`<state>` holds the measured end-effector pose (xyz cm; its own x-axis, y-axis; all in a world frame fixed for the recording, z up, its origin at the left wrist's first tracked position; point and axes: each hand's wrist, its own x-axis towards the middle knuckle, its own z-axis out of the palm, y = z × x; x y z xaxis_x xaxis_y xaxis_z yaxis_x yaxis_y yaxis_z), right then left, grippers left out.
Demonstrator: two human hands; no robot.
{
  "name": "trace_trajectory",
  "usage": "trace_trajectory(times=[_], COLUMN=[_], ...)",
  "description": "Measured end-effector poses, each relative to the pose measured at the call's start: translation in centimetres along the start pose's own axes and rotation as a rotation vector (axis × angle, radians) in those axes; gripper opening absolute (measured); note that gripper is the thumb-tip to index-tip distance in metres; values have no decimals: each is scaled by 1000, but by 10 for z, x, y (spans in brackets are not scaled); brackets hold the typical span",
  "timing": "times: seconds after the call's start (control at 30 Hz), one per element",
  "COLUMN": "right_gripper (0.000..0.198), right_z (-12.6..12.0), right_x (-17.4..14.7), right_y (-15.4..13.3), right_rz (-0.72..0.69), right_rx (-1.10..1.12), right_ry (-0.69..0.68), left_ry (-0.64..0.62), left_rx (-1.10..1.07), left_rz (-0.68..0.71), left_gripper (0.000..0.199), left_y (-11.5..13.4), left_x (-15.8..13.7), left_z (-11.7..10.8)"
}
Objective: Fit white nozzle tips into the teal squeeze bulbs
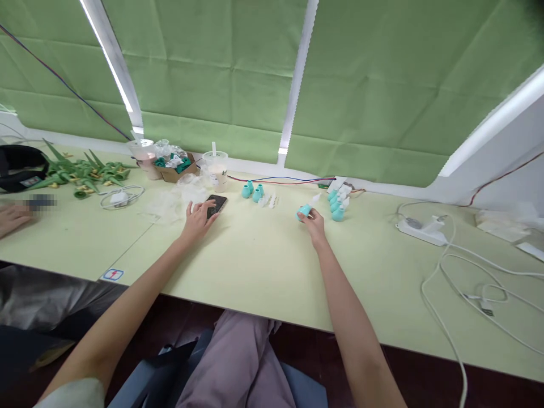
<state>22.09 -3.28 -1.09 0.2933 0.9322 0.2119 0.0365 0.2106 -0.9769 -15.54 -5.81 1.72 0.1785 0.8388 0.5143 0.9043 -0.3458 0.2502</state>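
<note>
My left hand (198, 220) rests on the table with its fingers spread, the fingertips touching the dark screen of a phone (216, 205) that lies flat. In my right hand (315, 224), thumb and fingers close round a small teal bulb-shaped piece (304, 211) with a white pointed tip (315, 198) towards its upper right. Just right of that hand stands a cluster of similar teal pieces (338, 214) with white tips. Several open-necked teal pieces (256, 194) stand between my hands, beside small white parts (272, 201) lying in short rows.
Two drink cups (219, 173) (147, 161), a cardboard box (172, 174) and crumpled clear plastic (170, 205) stand or lie at back left. Green leafy pieces (85, 175) and another person's hand (12, 218) are further left. A power strip (420, 231) and white cables (457, 258) lie right.
</note>
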Motion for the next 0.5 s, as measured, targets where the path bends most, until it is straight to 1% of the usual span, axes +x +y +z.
trace_trajectory(times=[0.07, 0.13, 0.2, 0.27, 0.37, 0.43, 0.5], right_gripper=[54, 53, 51, 47, 43, 46, 49], right_z=[1, 2, 2, 0, -5, -8, -14], right_x=[-1, -2, -3, -3, -6, -9, -11], right_y=[3, 7, 8, 7, -1, -7, -13], right_rz=[2, -38, -102, -147, -116, -53, -5], right_rx=[-27, -107, -213, -332, -543, -630, -649], right_ry=[-5, 16, 49, 116, 288, 408, 502], left_ry=[1, -8, -20, -24, -25, -46, -92], left_rx=[33, 56, 67, 67, 19, -49, -128], left_rz=[23, 31, 24, 4, -26, -44, -65], left_gripper=[46, 47, 47, 46, 44, 43, 44], left_y=[-9, -17, -22, -23, -15, -1, 17], left_x=[-11, -20, -25, -26, -16, -3, 14], left_z=[-10, -21, -30, -34, -26, -11, 9])
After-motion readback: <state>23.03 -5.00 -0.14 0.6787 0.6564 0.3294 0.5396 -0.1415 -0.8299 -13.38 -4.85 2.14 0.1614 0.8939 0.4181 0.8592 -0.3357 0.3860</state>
